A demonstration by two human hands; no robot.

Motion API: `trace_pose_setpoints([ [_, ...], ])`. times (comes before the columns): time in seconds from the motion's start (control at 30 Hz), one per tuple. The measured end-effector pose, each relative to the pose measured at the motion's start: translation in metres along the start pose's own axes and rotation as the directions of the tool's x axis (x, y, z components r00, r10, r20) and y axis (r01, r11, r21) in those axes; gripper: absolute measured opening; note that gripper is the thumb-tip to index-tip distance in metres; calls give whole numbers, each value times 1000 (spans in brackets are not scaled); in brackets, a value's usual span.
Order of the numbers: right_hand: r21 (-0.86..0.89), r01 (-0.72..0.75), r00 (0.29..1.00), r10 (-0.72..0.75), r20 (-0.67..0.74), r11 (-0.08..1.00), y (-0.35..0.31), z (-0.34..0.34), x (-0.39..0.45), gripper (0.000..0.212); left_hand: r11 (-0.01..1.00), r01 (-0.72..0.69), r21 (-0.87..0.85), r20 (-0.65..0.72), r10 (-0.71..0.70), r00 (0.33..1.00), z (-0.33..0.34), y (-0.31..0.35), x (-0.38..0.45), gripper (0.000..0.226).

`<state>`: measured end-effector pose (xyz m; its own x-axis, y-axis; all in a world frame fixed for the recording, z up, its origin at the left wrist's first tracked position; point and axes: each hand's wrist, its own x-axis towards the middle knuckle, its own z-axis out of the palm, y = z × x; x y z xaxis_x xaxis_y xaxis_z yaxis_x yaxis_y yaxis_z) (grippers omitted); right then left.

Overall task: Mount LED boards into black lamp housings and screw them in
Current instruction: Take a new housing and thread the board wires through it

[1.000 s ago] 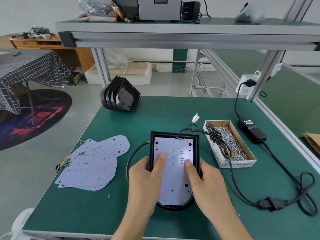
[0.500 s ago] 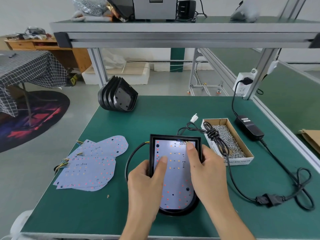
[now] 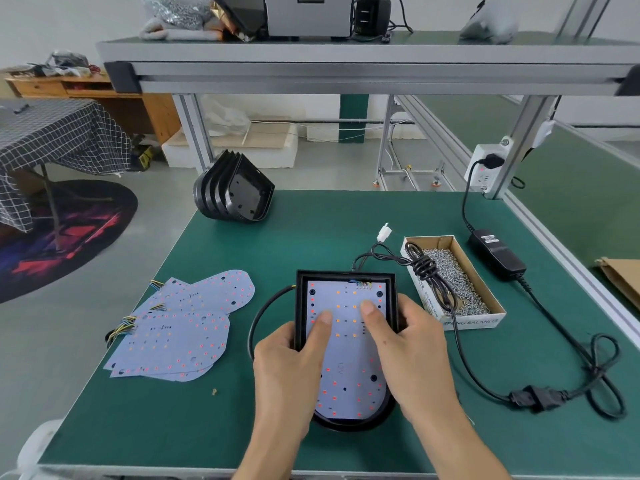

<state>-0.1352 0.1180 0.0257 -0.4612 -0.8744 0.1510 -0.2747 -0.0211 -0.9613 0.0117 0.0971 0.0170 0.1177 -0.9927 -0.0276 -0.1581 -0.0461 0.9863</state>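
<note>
We are pressing a pale board [image 3: 348,355] down inside a black lamp housing [image 3: 300,306] that is lying near the front edge of the green table [image 3: 311,233]. Our left hand [image 3: 289,372] is gripping the housing's left wall, thumb lying on the board; our right hand [image 3: 412,348] is gripping the right wall the same way. More boards [image 3: 180,334] are lying stacked to the left, spare housings [image 3: 235,192] are standing at the far left corner, and a box of screws [image 3: 453,275] is sitting just right of the housing.
</note>
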Motion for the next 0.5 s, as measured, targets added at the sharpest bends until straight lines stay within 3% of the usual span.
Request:
trace_pose_setpoints([
  [0.1,21,-22,1000,22,-12,1000,3,1,1,18,1000,1,9,9,-1,1000,1,-2,2,62],
  [0.23,27,-70,996,72,-61,997,8,2,2,20,990,-62,131,175,38,984,-8,-8,4,54],
  [0.33,52,-133,987,137,-80,990,13,2,3,13,974,-95,207,272,36,962,-18,-17,4,32],
  [0.4,35,-164,986,165,-25,986,16,2,3,10,966,-86,244,272,17,962,-21,-21,5,18],
  [0.5,-47,-168,967,174,186,985,18,-3,0,5,966,-37,254,207,-17,978,-21,-27,6,20],
])
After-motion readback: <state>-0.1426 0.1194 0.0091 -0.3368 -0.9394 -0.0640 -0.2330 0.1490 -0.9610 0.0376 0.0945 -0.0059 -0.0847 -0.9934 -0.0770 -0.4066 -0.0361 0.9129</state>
